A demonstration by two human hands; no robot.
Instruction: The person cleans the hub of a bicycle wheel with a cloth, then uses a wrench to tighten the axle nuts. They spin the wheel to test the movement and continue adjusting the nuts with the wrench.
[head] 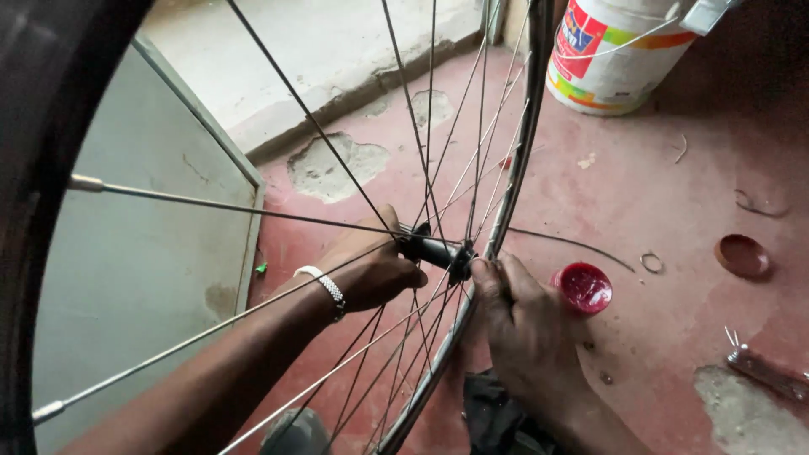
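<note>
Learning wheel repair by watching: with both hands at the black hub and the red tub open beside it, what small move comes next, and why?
Probably the right hand dips a fingertip into the open red tub: it sits beside that hand, while the left hand grips the hub, steadying it.

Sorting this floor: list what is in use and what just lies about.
In use: wheel hub, spokes, rim, left hand, right hand.
Lying about: red tub, paint bucket, brown lid, folding tool, small ring.

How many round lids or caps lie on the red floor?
2: a red lid beside the right hand, and a brown lid farther right. Others may be hidden behind the wheel.
</note>
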